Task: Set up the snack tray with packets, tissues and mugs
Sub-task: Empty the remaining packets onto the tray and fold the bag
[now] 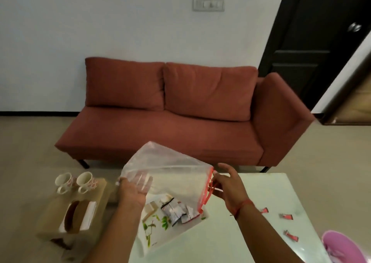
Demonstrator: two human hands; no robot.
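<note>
Tray [152,234] lies at the lower centre of the frame, flat and white with green leaf prints, on the near left corner of my pale glossy bench [251,192]. Small foil packets [176,208], crinkled silver with red, lie on it under the mouth of the bag [166,170], a clear floppy plastic one with a red zip edge. My left hand [131,192] grips the bag's closed end, fingers curled into the film; my right hand [228,184] pinches the red zip, the other fingers spread. Three red packets [287,216] lie loose at the right of the bench. At lower left, a low beige stool [50,222] carries two white patterned mugs [76,181] and a tissue box [80,214]. Beyond, a rust fabric sofa [180,112] stands against a white wall, with a dark door [313,41] at upper right.
</note>
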